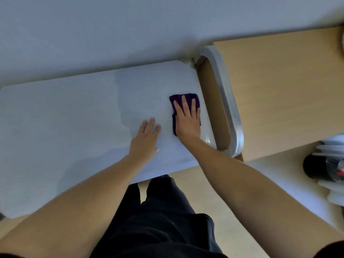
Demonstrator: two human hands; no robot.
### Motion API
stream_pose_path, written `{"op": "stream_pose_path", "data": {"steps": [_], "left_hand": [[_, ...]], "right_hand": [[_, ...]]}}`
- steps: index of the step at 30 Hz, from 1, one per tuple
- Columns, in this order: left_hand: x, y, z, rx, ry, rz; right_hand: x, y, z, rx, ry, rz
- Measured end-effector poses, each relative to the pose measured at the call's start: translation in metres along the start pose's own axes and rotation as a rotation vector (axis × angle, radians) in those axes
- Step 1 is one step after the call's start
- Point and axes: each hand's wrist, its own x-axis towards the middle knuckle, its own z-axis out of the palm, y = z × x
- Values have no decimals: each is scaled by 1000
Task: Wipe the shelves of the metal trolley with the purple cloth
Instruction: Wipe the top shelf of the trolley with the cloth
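The trolley's top shelf (65,118) fills most of what I see, pale and flat, with a slightly darker patch across its middle; I cannot tell whether that is damp or shade. Behind it is a plain wall (111,25), and to the right a wooden floor (279,90). My legs in black trousers (163,211) stand at the shelf's near edge. The looped metal handle (229,108) closes the shelf's right end. Far right, a black cylinder (314,166) lies on a white surface (279,183); it is too blurred to name.

My left hand (146,140) lies flat on the bare shelf, fingers straight, holding nothing. My right hand (188,123) is just beside it, fingers spread and straight, palm pressing down on the cloth (178,98). The purple cloth lies folded on the shelf near its right end, close to the handle, showing past my fingertips and along my hand's left side.
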Motion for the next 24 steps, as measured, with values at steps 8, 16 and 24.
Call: {"op": "stream_pose_path", "data": {"steps": [8, 16, 24], "left_hand": [[-3, 3, 3, -71, 50, -49], [-23, -20, 4, -47, 88, -6], [-84, -84, 20, -145, 193, -231]], "right_hand": [[72, -47, -3, -16, -7, -152], [71, -13, -21, -13, 1, -508], [52, -34, -15, 6, 24, -282]]}}
